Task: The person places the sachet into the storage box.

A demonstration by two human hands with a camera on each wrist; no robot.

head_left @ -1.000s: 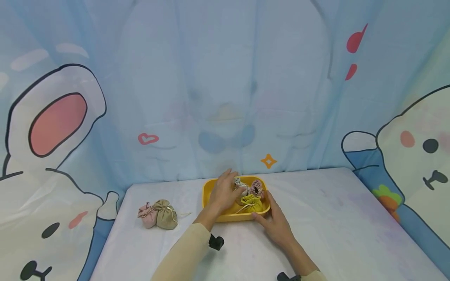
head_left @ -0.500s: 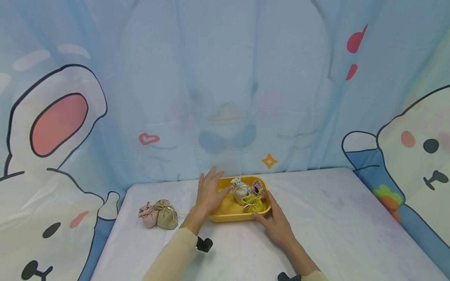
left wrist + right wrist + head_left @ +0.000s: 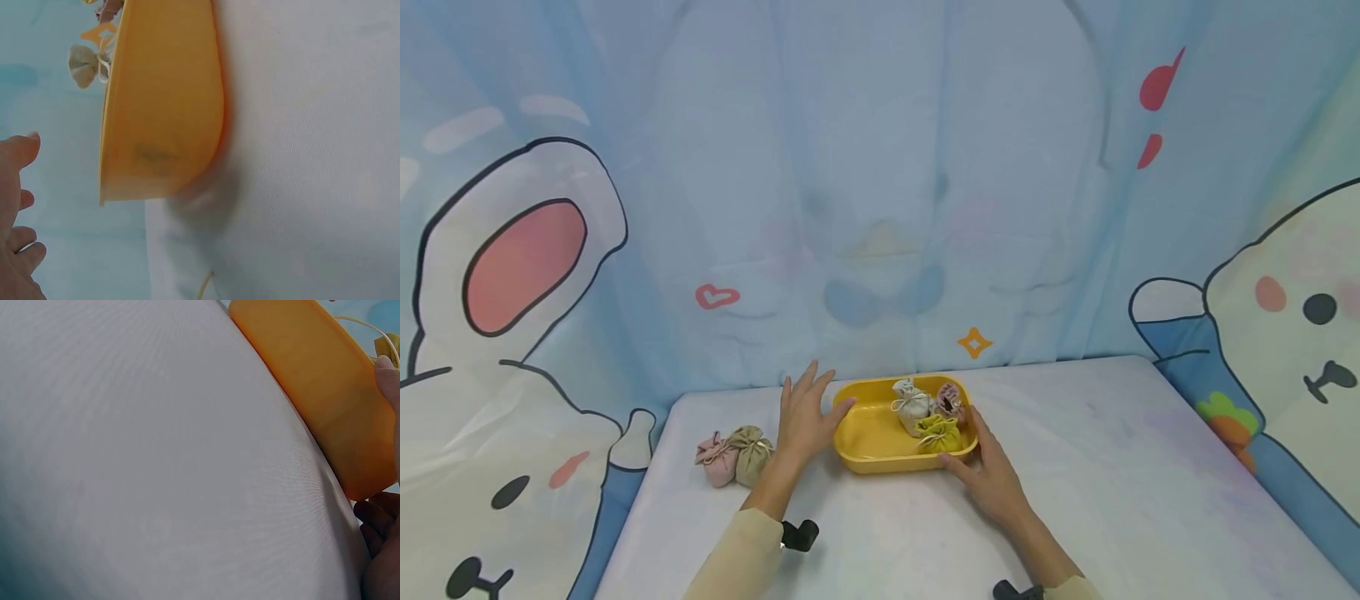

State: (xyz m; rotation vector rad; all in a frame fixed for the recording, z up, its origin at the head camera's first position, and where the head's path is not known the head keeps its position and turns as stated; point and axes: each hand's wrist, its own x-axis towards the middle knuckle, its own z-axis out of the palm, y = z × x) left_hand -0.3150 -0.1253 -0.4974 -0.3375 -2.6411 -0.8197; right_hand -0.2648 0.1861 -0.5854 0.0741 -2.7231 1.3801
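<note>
A yellow plastic tray [image 3: 868, 465] stands on the table with three drawstring pouches at its right end: a pale grey one [image 3: 912, 408], a mauve one [image 3: 950, 402] and a yellow-green one [image 3: 938, 434]. My right hand [image 3: 992, 479] grips the tray's front right corner, thumb at the front wall and fingers along the right side. Just left of the tray is my left hand [image 3: 805, 421], fingers spread and holding nothing. In the left wrist view its thumb [image 3: 22, 150] points toward the tray's rim, apart from it.
A pink pouch [image 3: 717, 462] and an olive-beige pouch [image 3: 751, 458] sit side by side at the table's left, the latter partly behind my left wrist. A blue cartoon curtain [image 3: 880, 208] hangs right behind the white-covered table [image 3: 1112, 467].
My left hand has moved left from over the pouches in the tray to beyond its left side. My right hand stays at the tray's corner, and the pouches look unmoved.
</note>
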